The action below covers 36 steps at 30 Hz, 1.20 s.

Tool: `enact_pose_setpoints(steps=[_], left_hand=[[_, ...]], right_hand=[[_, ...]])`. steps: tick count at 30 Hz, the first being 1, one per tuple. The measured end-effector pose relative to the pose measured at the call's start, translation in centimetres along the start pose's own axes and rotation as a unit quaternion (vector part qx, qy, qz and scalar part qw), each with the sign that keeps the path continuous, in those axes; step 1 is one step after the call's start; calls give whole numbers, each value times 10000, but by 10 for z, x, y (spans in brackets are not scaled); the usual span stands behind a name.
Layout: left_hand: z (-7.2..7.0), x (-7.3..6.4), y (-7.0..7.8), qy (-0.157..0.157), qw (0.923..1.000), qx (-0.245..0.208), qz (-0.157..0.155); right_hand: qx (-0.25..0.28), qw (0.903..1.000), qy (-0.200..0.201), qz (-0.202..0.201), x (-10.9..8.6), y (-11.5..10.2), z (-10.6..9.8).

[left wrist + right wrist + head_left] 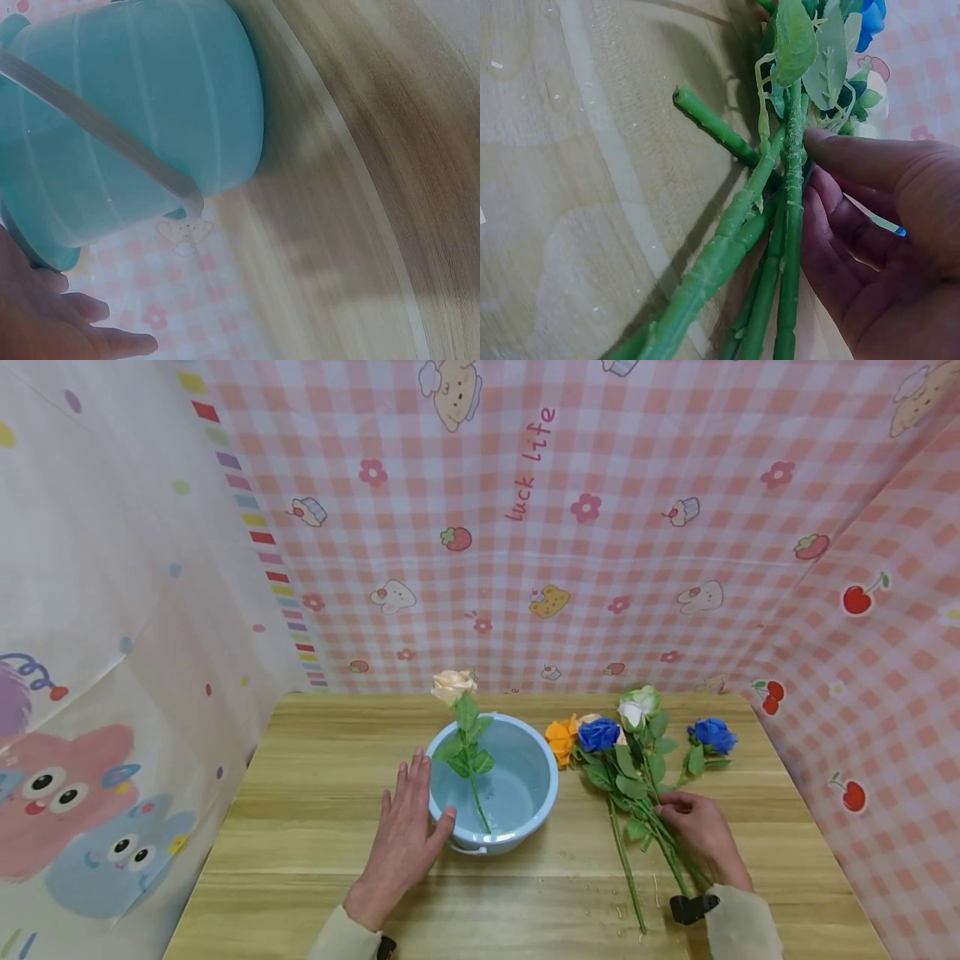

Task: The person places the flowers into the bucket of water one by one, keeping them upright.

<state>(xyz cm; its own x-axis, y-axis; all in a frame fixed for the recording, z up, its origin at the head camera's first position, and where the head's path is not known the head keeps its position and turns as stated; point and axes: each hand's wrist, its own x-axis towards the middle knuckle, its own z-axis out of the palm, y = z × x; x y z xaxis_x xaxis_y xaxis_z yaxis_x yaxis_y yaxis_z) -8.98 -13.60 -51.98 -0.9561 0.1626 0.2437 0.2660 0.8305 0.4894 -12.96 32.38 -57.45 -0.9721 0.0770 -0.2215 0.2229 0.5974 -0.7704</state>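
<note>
My left hand (405,835) lies against the left side of a light blue bucket (552,781), its fingers extended along the rim. Inside the bucket leans a peach rose (453,685), its bloom above the far rim. To the right, my right hand (705,835) pinches a green stem (791,247) among several crossing stems, between thumb and fingertips. These stems belong to a bunch with a white rose (639,706), a blue rose (598,734) and an orange rose (560,742). Which bloom the pinched stem carries, I cannot tell.
Another blue rose (713,736) lies at the far right of the wooden table (300,852). Water drops dot the wood near the stem ends. Checked cloth (480,568) hangs behind and to the right; the bucket's grey handle (112,135) hangs down its side.
</note>
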Motion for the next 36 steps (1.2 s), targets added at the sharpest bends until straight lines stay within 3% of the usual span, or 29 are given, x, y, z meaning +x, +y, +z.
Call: enact_pose_setpoints(steps=[8, 17, 28, 36], left_hand=[[0, 0, 0, -31, 10000, -38, 3], [0, 0, 1, 3, 10000, -24, -3], [0, 0, 0, -33, 10000, -25, -36], [-1, 0, 1, -78, 10000, -10, -58]], right_hand=[[-379, 9991, 53, -169, 4, 2, 0], [35, 10000, 83, 28, -8, -7, -4], [18, 9961, 845, -255, -7, -24, -17], [198, 9924, 1163, -358, -9, -40, -22]])
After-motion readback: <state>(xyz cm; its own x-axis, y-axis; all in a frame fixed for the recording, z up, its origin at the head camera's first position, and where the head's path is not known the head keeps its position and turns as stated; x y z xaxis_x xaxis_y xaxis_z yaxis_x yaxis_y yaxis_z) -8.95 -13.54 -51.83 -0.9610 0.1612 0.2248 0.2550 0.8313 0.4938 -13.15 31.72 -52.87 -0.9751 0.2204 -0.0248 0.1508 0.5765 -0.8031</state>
